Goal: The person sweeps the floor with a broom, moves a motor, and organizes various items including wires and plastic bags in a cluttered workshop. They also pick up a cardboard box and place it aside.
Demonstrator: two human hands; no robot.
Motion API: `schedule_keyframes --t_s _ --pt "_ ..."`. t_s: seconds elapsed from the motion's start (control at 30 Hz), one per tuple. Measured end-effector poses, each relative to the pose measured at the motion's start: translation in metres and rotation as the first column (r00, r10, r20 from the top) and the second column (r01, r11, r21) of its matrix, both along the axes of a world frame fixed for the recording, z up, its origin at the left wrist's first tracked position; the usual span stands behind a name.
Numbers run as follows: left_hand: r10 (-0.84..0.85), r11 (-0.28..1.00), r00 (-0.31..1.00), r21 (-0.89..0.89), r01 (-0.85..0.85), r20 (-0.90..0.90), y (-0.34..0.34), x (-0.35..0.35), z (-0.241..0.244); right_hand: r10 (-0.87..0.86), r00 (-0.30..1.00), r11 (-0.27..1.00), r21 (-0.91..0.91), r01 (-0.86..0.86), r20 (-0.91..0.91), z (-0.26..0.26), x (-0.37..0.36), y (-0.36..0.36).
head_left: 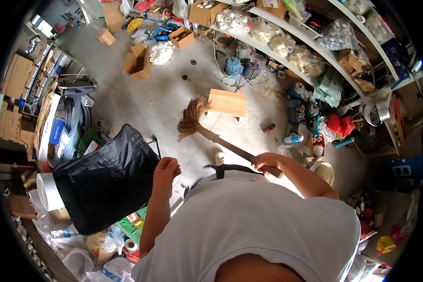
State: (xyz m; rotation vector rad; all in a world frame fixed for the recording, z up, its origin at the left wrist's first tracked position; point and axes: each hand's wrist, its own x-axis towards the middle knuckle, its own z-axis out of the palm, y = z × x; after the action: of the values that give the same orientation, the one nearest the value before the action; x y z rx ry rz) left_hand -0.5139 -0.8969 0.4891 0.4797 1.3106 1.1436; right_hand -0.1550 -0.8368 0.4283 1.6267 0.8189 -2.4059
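Note:
My right hand (269, 164) grips the wooden handle of a short straw broom (232, 145). Its brown bristle head (194, 116) points up and to the left, close to the near left corner of a small wooden stool (227, 103). In front of my body on the left, my left hand (167, 171) is raised with its fingers curled in, and no object shows in it. Right beside that hand is a large black fabric-covered panel (116, 179), perhaps a chair back. Whether the two touch is unclear. Part of a light shoe (219, 158) shows below me.
Shelves (324, 49) with bagged white fittings curve along the upper right. Beneath them stand a blue electric motor (233, 66) and tools. An opened cardboard box (137, 63) sits on the tiled floor (155, 95). Coiled hose (75, 120) lies left, and a bucket (322, 172) is near my right elbow.

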Motion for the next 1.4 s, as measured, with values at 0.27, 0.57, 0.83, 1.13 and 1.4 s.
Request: schedule_keyframes --t_s 0.27,0.57,0.83,1.13,1.4 --pt "0.084 0.996 0.996 -0.034 -0.084 -0.001 0.179 -0.094 -0.009 0.119 0.985 0.989 0.068 -0.128 0.122 -0.034 -0.13 0.206" --pt "-0.152 0.974 0.988 -0.169 0.154 0.024 0.4 -0.225 -0.039 -0.158 0.961 0.987 0.004 0.161 0.225 -0.122 -0.272 0.398" --pt "-0.252 0.911 0.968 -0.333 0.242 0.013 0.509 -0.285 -0.065 0.083 0.673 0.728 0.416 -0.545 0.735 -0.185 -0.265 0.402" --pt "-0.299 0.874 0.952 -0.382 0.301 0.067 0.543 -0.293 -0.071 0.051 0.807 0.972 0.155 -0.174 0.589 -0.07 -0.285 0.418" --pt "-0.411 0.849 0.904 -0.311 0.427 0.12 0.579 -0.248 -0.077 0.235 0.716 0.736 0.361 -0.573 0.657 -0.099 -0.3 0.417"
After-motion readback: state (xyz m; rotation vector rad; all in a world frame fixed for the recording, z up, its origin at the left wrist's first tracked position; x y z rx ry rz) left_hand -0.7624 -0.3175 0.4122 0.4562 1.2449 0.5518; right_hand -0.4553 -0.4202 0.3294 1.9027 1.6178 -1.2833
